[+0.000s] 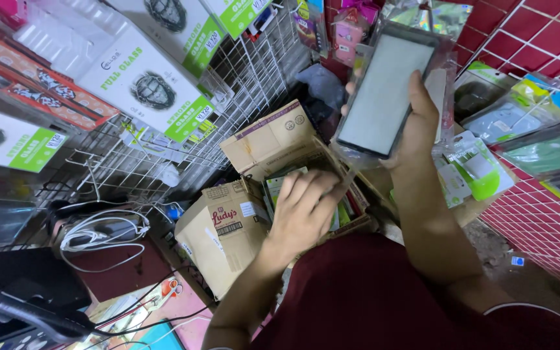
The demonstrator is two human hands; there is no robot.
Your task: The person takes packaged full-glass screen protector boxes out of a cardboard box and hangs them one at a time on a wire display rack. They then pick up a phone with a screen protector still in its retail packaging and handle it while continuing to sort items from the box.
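Note:
My right hand (416,126) holds up a flat rectangular phone screen protector in a clear plastic sleeve (387,91), its pale face toward me. My left hand (303,210) hovers over an open cardboard box (280,139) filled with upright packets, its fingers curled and pinching the sleeve's lower corner. Both forearms rise from my dark red shirt at the bottom.
A white wire grid rack (247,71) on the left carries hanging white-and-green boxed packs (147,81). A second brown carton (225,236) stands beside the open one. White cables (102,233) lie coiled at left. Packets in clear bags (526,129) hang on a red grid wall at right.

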